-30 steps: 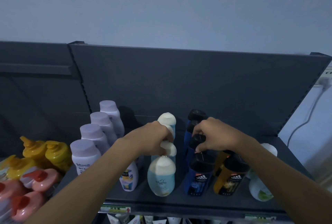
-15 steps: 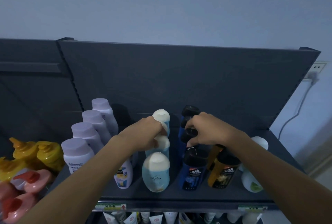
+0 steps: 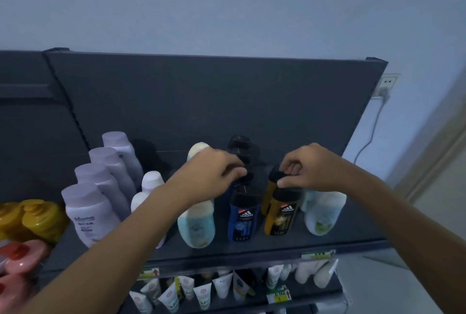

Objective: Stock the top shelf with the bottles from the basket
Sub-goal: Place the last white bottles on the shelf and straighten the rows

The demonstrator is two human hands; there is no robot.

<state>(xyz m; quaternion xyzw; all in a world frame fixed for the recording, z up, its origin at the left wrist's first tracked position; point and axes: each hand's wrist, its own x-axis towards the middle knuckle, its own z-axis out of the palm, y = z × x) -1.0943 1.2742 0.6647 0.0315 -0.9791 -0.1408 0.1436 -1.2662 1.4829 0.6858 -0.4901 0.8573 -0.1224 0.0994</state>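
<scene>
On the dark top shelf [image 3: 252, 248] stand rows of bottles. My left hand [image 3: 214, 170] rests on the black caps in the row of blue bottles [image 3: 243, 220], fingers curled around one cap. My right hand [image 3: 306, 168] pinches the black cap of a gold bottle [image 3: 271, 187] just behind the front gold bottle [image 3: 283, 215]. A row of light-blue bottles with cream caps [image 3: 196, 225] stands left of the blue row. A pale green-and-white bottle [image 3: 324, 213] stands at the right end. The basket is out of view.
Lilac-capped white bottles [image 3: 88, 213] line the shelf's left part, with small white bottles [image 3: 151, 182] beside them. Yellow bottles [image 3: 37, 218] and pink ones [image 3: 22, 255] fill the neighbouring shelf. Tubes [image 3: 201, 291] stand on the shelf below. A wall socket [image 3: 387, 84] is at right.
My left hand moved right, from the cream-capped bottles to the blue bottles' caps. My right hand moved right, from the blue row to the gold bottle's cap. The view shifted rightwards.
</scene>
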